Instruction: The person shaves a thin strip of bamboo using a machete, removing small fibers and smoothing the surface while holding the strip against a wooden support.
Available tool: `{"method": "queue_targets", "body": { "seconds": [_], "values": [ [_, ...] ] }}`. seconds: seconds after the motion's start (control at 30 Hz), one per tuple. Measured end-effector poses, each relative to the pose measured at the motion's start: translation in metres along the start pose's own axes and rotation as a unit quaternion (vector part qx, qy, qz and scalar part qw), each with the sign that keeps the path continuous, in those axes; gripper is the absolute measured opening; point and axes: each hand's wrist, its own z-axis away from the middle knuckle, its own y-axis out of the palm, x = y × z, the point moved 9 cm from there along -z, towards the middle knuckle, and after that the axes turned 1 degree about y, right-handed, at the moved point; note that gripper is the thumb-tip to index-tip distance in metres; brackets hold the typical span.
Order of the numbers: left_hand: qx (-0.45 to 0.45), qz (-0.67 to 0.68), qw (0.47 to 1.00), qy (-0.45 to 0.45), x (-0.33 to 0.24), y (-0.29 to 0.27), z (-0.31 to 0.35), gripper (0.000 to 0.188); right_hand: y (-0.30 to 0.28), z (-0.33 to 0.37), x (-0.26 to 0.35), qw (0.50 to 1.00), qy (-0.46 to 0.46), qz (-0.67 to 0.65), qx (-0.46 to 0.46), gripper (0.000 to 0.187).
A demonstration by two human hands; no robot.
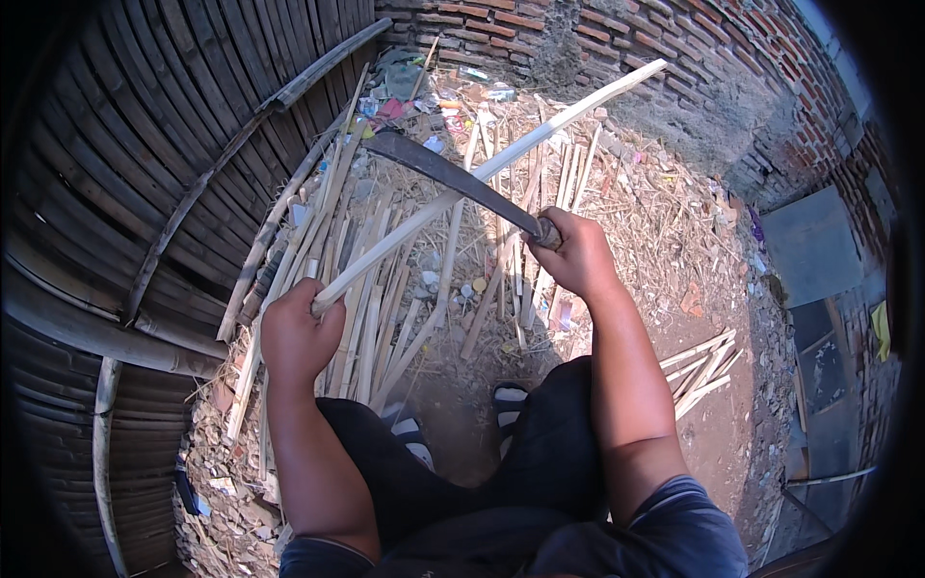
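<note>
My left hand is closed round the near end of a long, pale strip of split bamboo, which slants up and away to the right. My right hand grips the short handle of a machete. Its dark, broad blade points to the far left and crosses over the bamboo strip near the strip's middle. Whether the edge bites into the strip or only rests on it, I cannot tell. Under both lie many loose bamboo strips on the ground, mostly pointing away from me.
A slatted bamboo wall with pole rails stands close on the left. A brick wall closes the far side and right. A small bundle of strips lies right of my knees. Chips and litter cover the ground; my sandalled feet are below.
</note>
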Motion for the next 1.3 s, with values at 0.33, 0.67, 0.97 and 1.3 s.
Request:
{"method": "queue_targets", "body": {
  "seconds": [0.33, 0.67, 0.97, 1.3],
  "values": [
    [-0.024, -0.040, 0.999, -0.010, 0.012, -0.009, 0.001, 0.027, -0.006, -0.006, -0.075, 0.977, 0.157, -0.143, -0.029, 0.023],
    [0.018, -0.044, 0.998, -0.030, 0.006, 0.003, 0.001, 0.026, 0.031, 0.009, 0.041, 0.987, -0.118, 0.036, 0.100, 0.028],
    [0.005, -0.071, 0.997, -0.041, 0.008, -0.002, -0.001, 0.024, 0.002, -0.001, -0.091, 0.981, 0.169, -0.097, -0.020, 0.028],
    [0.023, -0.035, 0.998, -0.039, 0.010, -0.002, 0.005, 0.023, 0.021, 0.005, 0.031, 0.990, -0.102, 0.050, 0.078, 0.023]
  ]
}}
